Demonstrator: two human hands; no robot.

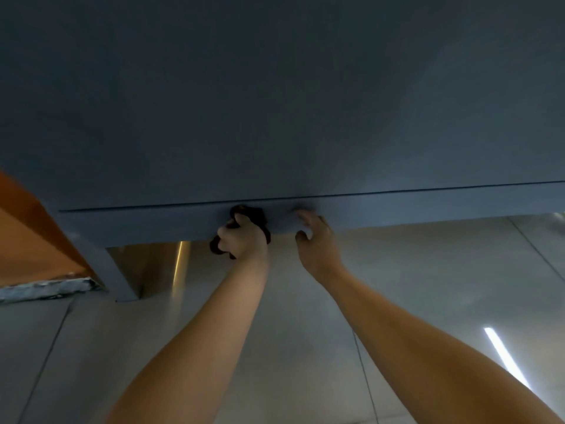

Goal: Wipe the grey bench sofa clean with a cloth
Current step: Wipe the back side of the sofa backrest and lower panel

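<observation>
Fingers of the left hand (241,238) curl tight round a dark cloth (258,216), which is balled into a wad that bulges out above the knuckles and below the heel of the palm. The wad is pressed against the narrow front band of the grey bench sofa (275,102), just under the long seam. The right hand (316,240) holds nothing: its loosely bent fingertips touch the same band just beside the cloth, with the thumb spread apart near the lower edge. The cloth looks soft, light and limp, so it is probably best kept bunched in the palm, where it cannot slip or trail. The sofa looks heavy and firm under a smooth matte cover, and should stay put under a hard rub, so the free hand likely only needs to steady the body. The sofa fills the upper part of the view, and its slanted leg (120,270) meets the pale tiled floor (305,347) at the left, beside a brass-coloured panel (153,264) and an orange block (27,237).
</observation>
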